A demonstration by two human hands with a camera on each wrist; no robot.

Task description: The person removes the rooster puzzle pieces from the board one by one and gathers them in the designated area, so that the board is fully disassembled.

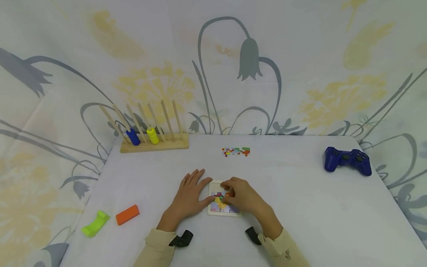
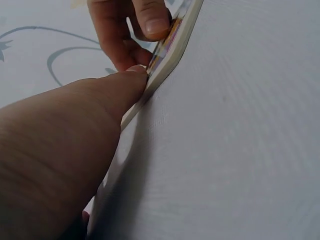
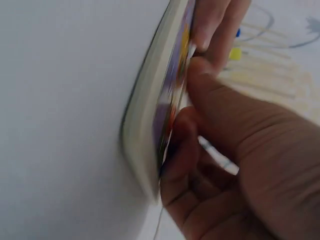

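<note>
A small jigsaw puzzle in a pale frame (image 1: 217,214) lies on the table between the hands, its colourful pieces partly covered by fingers. The left hand (image 1: 189,197) rests at the frame's left side with its fingers straight and spread. Its thumb (image 2: 131,80) touches the puzzle's near left edge. Over the right half of the puzzle, the right hand (image 1: 245,194) has its fingers curled and pinches a small orange-patterned puzzle piece (image 1: 228,194) close over the picture. In the right wrist view, the thumb (image 3: 215,92) and bent fingers meet right at the puzzle surface, hiding most of the piece.
Several joined puzzle pieces (image 1: 236,151) lie behind the frame. At the back left stands a wooden peg rack (image 1: 156,145) with blue beads (image 1: 133,137) and yellow beads (image 1: 152,135). A green block (image 1: 95,224) and an orange block (image 1: 128,214) lie left; a blue game controller (image 1: 347,160) lies right.
</note>
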